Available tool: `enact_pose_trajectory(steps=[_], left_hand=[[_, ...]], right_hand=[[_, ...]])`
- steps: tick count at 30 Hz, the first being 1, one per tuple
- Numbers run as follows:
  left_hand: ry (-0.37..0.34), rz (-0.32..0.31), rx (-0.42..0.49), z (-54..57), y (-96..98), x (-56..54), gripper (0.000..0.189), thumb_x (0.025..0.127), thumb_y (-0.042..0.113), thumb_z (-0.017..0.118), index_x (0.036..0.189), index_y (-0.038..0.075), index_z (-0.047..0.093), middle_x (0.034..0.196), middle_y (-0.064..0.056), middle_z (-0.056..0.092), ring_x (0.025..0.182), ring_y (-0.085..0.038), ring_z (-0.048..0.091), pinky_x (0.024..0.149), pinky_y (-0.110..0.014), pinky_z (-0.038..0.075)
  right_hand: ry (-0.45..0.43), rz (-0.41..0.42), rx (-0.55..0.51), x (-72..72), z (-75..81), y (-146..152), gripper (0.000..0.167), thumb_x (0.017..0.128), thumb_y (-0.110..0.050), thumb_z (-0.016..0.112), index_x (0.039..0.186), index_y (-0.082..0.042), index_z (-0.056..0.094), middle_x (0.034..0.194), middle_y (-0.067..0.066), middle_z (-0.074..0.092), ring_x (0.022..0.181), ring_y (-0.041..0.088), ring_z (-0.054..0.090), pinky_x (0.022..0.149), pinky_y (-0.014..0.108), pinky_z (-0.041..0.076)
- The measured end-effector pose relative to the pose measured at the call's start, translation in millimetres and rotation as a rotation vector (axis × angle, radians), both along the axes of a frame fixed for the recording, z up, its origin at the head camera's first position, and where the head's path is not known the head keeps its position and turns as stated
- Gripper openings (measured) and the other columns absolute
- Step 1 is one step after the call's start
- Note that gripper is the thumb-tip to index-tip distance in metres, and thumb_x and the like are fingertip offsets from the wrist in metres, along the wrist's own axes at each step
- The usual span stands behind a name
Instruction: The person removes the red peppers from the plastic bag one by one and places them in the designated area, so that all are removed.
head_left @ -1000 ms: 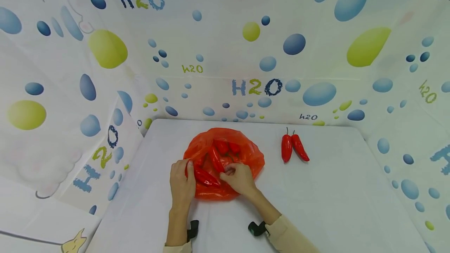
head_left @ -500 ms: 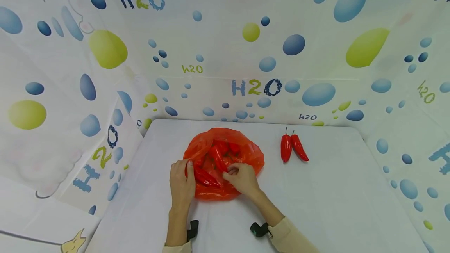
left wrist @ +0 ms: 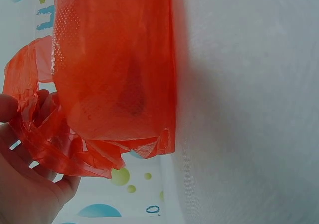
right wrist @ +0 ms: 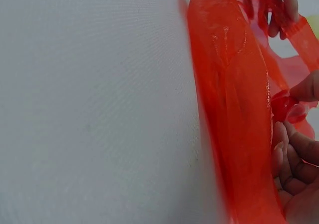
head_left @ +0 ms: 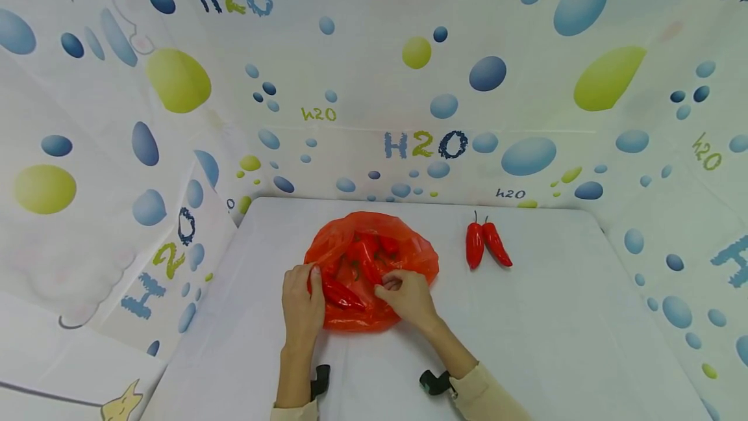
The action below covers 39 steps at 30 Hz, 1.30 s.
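An orange-red plastic bag (head_left: 417,253) lies with its mouth facing up, several red peppers inside it. My left hand (head_left: 302,294) grips the left rim of the bag; in the left wrist view its thumb and fingers hold the crumpled film (left wrist: 55,149). Inside the mouth, my right hand (head_left: 409,296) pinches the near end of a long red chili pepper (head_left: 368,260). In the right wrist view this pepper (right wrist: 283,106) shows between thumb and fingers. Another chili pepper (head_left: 343,294) lies at the bag's front, close to the left hand.
Two red chili peppers (head_left: 475,245) with dark stems lie side by side on the white table (head_left: 555,317), right of the bag. A printed backdrop (head_left: 350,51) rises behind and on both sides. Each wrist wears a dark camera (head_left: 435,382).
My right hand has shifted slightly right, and the near end of the pepper it pinches has swung right with it. The left hand keeps its grip on the bag.
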<state>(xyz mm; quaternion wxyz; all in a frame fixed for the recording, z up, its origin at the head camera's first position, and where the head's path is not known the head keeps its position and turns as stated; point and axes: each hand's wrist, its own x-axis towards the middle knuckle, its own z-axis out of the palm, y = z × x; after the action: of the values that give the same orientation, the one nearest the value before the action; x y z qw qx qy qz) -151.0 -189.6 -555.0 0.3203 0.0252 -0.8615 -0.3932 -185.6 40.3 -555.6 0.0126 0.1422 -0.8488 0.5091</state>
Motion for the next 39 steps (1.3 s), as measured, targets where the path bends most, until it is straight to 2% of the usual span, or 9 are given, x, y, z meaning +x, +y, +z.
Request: enact_pose_trajectory(steps=[19, 28, 39], left_hand=[[0.010, -0.007, 0.007, 2.5, 3.4, 1.1, 0.023, 0.108, 0.018, 0.057, 0.117, 0.002, 0.070, 0.111, -0.014, 0.067, 0.105, -0.030, 0.055, 0.092, -0.043, 0.047], [0.041, -0.014, -0.006, 3.2, 3.4, -0.2, 0.021, 0.108, 0.015, 0.057, 0.114, 0.000, 0.070, 0.107, -0.016, 0.067, 0.101, -0.032, 0.055, 0.089, -0.042, 0.045], [0.009, -0.013, -0.002, 1.6, 3.2, 0.1, 0.024, 0.109, 0.019, 0.056, 0.117, 0.001, 0.070, 0.110, -0.015, 0.068, 0.104, -0.030, 0.055, 0.091, -0.043, 0.047]], right_hand=[[-0.026, -0.047, 0.011, 4.8, 6.7, 14.0, 0.015, 0.088, -0.021, 0.081, 0.096, -0.009, 0.077, 0.083, -0.004, 0.071, 0.075, 0.012, 0.065, 0.069, 0.025, 0.057], [0.003, -0.071, -0.022, 7.8, 7.5, 21.3, 0.015, 0.089, -0.021, 0.083, 0.097, -0.010, 0.078, 0.083, -0.004, 0.071, 0.074, 0.014, 0.065, 0.068, 0.025, 0.058], [0.003, -0.119, -0.014, 6.9, 17.0, 28.4, 0.017, 0.088, -0.021, 0.083, 0.099, -0.008, 0.079, 0.083, -0.004, 0.072, 0.076, 0.014, 0.065, 0.070, 0.025, 0.058]])
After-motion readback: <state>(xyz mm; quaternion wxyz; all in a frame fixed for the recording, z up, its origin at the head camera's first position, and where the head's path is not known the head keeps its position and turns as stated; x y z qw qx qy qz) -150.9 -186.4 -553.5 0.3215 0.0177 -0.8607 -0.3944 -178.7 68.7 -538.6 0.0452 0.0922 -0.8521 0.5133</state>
